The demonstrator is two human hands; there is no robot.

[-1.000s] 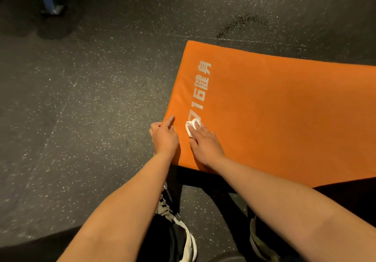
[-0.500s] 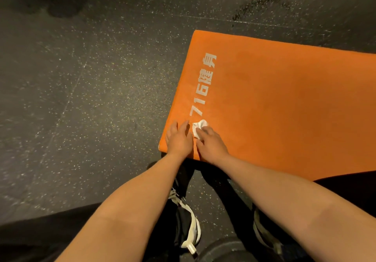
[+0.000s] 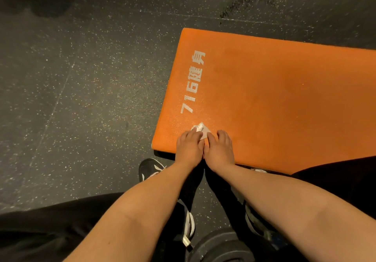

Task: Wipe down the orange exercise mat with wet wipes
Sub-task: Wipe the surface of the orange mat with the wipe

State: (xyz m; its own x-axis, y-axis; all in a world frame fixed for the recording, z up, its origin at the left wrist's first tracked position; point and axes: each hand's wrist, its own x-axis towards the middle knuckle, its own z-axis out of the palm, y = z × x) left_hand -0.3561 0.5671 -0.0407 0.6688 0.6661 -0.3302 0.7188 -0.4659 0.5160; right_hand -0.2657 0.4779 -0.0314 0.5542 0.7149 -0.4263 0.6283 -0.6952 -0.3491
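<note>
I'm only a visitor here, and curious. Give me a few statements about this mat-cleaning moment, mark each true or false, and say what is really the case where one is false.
1. The white wipe lies on the orange mat, near the corner closest to the person. True.
2. The wipe covers the white lettering on the mat. False: it lies just short of the "7", and the lettering is uncovered.
3. The left hand and the right hand are side by side on the mat. True.
4. The mat lies on a pale wooden floor. False: the floor is dark with light speckles.
</note>
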